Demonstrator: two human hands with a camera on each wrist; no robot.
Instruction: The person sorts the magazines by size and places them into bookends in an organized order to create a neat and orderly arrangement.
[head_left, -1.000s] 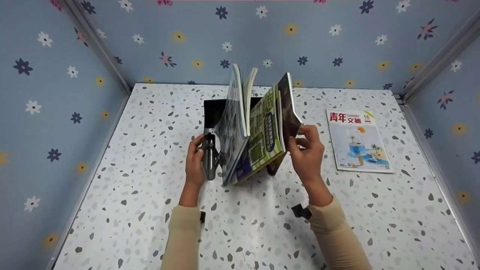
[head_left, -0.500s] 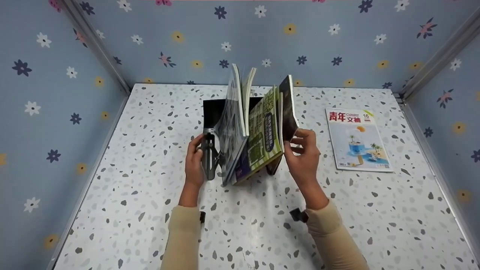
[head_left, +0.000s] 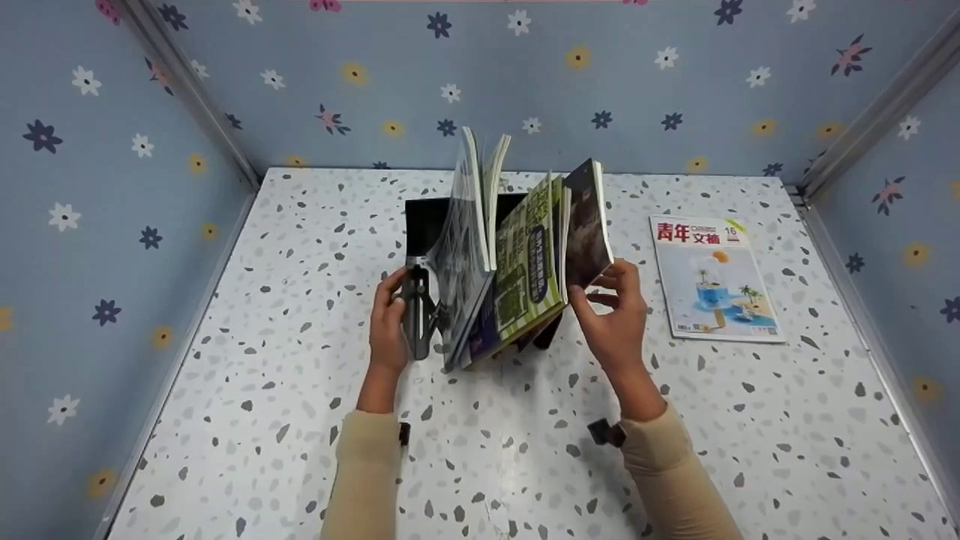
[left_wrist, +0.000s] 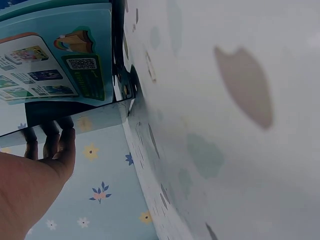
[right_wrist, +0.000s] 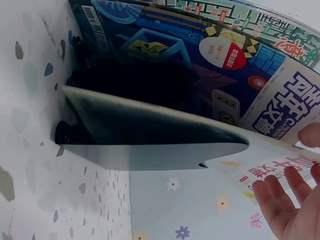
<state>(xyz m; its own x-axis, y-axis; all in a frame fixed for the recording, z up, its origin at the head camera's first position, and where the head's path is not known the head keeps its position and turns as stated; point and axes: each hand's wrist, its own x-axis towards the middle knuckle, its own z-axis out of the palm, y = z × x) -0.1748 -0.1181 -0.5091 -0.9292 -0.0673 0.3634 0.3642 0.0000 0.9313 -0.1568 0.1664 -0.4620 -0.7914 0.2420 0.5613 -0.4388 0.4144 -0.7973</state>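
Observation:
Several magazines stand fanned in a black bookend rack (head_left: 427, 223) with a shiny grey side panel (head_left: 417, 319). My left hand (head_left: 386, 330) rests its fingertips against the outside of that panel; in the left wrist view the fingers (left_wrist: 65, 145) mirror in its surface. At the rack's right end, my right hand (head_left: 619, 319) pinches the lower near corner of a dark-covered magazine (head_left: 587, 225), thumb on one side and fingers on the other. Beside it leans a green magazine (head_left: 525, 277). In the right wrist view, the rack's right panel (right_wrist: 150, 157) stands below the pinched magazine.
A magazine with a beach picture (head_left: 716, 289) lies flat on the speckled white table (head_left: 510, 465), right of the rack. Blue flowered panels (head_left: 480, 82) enclose the table at the back and both sides.
The dark magazine's top first tips slightly left, then swings back right and lower, turning more of its cover into view. My right hand shifts with it; my left hand stays put.

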